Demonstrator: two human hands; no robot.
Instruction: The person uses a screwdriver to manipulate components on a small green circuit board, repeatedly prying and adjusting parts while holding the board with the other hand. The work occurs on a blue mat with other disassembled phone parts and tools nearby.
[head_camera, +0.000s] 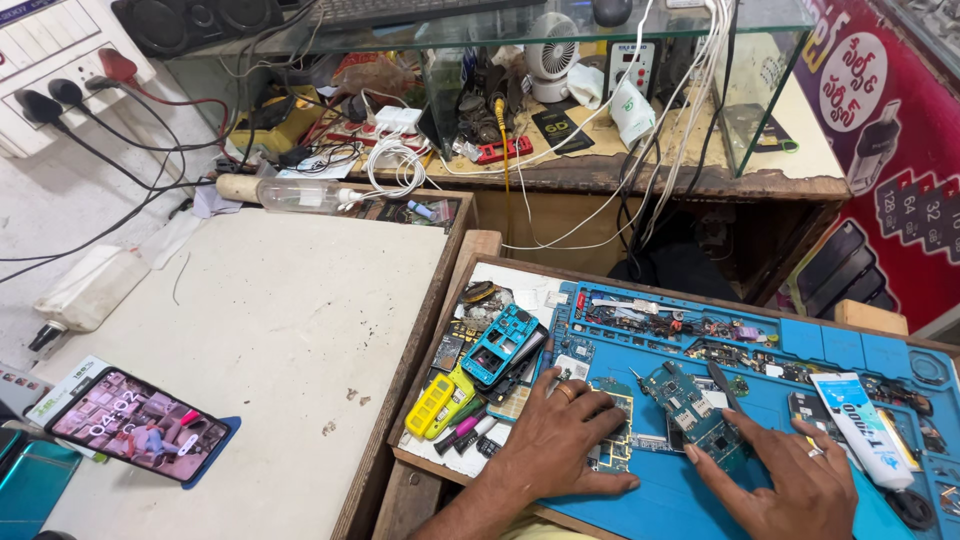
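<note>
My left hand (560, 440) lies flat on the blue work mat (650, 505), its fingers pressing down a green circuit board (612, 448). My right hand (800, 480) rests on the mat to the right, with a fingertip touching a second, darker circuit board (690, 410). Black tweezers (722, 385) lie just above that board. A white tube with a blue band (862, 428) lies beside my right hand. A blue phone frame (500, 345) sits at the mat's upper left.
A wooden tray (470, 262) holds the mat, small parts and a yellow tool (432, 403). On the white table (280, 320) to the left lies a lit phone (140, 425). Cables, chargers and a small fan (550, 55) crowd the glass-topped shelf behind.
</note>
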